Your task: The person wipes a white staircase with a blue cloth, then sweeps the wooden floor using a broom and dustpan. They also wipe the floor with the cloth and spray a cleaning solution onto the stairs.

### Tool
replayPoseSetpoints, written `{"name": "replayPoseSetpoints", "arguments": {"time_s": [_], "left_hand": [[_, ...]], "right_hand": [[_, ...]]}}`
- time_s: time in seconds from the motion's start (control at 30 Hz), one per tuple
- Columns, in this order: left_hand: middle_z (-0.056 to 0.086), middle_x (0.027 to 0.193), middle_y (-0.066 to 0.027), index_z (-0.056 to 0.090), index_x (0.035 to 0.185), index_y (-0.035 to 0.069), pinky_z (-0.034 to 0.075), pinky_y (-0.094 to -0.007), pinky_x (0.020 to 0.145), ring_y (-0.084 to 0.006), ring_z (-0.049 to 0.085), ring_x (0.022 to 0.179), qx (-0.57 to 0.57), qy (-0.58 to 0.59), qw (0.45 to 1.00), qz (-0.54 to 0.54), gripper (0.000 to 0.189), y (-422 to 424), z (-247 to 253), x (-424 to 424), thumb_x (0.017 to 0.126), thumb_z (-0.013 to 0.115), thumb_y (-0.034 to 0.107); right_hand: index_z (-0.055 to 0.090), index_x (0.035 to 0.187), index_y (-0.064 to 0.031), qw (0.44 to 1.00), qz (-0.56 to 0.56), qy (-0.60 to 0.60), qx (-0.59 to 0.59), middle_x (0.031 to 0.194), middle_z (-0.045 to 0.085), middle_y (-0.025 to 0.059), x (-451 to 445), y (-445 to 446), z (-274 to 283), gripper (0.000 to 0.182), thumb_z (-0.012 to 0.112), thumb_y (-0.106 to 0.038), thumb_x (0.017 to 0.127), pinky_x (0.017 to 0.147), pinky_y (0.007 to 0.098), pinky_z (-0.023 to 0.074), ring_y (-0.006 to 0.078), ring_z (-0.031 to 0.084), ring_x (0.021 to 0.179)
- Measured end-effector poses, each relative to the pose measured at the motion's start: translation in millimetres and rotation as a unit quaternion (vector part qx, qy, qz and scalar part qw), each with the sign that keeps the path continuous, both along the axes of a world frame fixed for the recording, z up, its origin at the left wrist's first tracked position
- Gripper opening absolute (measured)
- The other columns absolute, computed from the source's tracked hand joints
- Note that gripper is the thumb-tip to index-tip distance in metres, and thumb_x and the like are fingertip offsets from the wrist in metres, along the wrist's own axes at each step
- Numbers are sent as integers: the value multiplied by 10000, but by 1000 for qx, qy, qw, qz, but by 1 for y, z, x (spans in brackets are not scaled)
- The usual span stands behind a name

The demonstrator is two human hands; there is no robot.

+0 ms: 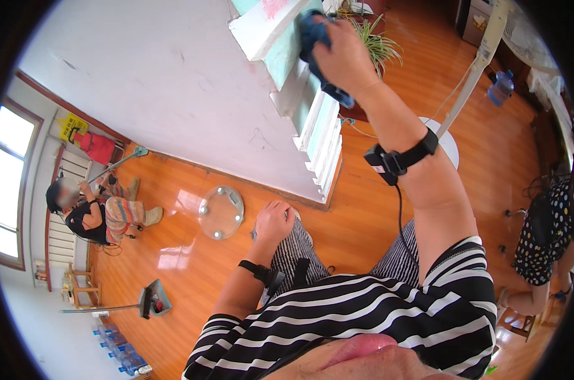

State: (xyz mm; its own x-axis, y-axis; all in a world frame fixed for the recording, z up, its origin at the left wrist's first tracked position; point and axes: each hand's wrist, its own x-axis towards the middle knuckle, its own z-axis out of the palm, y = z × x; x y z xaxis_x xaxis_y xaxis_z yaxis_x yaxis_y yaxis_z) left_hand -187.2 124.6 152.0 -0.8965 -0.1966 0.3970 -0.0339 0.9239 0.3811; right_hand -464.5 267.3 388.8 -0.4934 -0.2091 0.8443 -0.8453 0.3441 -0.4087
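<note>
A bunched dark-blue cloth (314, 35) is gripped in my right hand (346, 59), my arm stretched out ahead. The cloth lies against the stepped edge of white and pale-green painted stairs (310, 111), where part of it hangs down beside my wrist. My left hand (275, 222) rests by my left knee on the striped trousers (306, 249), its fingers curled in and nothing visible in them. Just left of that hand, a round glass scale (225, 204) with metal feet lies on the wooden floor (173, 209).
At left a seated person (89, 211) holds a long-handled tool (118, 166). A broom (144, 304) and dustpan (161, 297) stand lower left, near several water bottles (120, 349). A spider plant (377, 42), a standing fan's pole (477, 71) and another person (543, 232) are on the right.
</note>
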Motion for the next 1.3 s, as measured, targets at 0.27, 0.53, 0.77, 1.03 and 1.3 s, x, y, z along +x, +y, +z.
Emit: {"name": "replayPoseSetpoints", "arguments": {"time_s": [0.27, 0.53, 0.77, 1.03, 1.3], "left_hand": [[628, 777, -116, 619, 744, 41, 491, -419, 664, -320, 602, 769, -3, -24, 999, 22, 80, -5, 0, 9, 758, 627, 120], [632, 794, -104, 621, 742, 52, 495, -421, 674, -311, 600, 785, -4, -24, 999, 25, 99, -3, -4, 7, 763, 622, 149], [633, 794, -106, 625, 739, 57, 497, -422, 677, -308, 603, 793, -6, -33, 999, 34, 99, 3, -4, 10, 771, 617, 151], [634, 789, -102, 628, 735, 57, 498, -419, 688, -310, 603, 797, -13, -28, 999, 29, 104, 5, -4, 15, 765, 618, 157], [635, 791, -106, 631, 723, 54, 498, -423, 689, -313, 603, 791, -24, -17, 999, 21, 97, 13, -7, 14, 760, 614, 143]], "right_hand": [[509, 1270, -50, 994, 89, 61, 28, 1088, 512, 213, 76, -5, -20, 574, 633, -53, 709, 728, 414, 541, 390, 619, 871], [514, 1292, -66, 994, 16, -96, -50, 1127, 548, 214, -5, -21, -32, 528, 568, -143, 773, 868, 446, 477, 414, 575, 982], [552, 1218, -7, 965, 83, -192, -159, 976, 641, 219, 5, -15, 0, 449, 589, -154, 794, 838, 369, 487, 374, 614, 922], [607, 1129, -73, 942, 311, 62, -106, 1043, 637, 160, 112, 13, -20, 544, 584, 81, 608, 854, 394, 498, 368, 592, 976], [524, 1267, -22, 897, 202, -224, -324, 1004, 640, 87, 17, -5, 12, 468, 590, -61, 805, 751, 293, 509, 142, 599, 842]]}}
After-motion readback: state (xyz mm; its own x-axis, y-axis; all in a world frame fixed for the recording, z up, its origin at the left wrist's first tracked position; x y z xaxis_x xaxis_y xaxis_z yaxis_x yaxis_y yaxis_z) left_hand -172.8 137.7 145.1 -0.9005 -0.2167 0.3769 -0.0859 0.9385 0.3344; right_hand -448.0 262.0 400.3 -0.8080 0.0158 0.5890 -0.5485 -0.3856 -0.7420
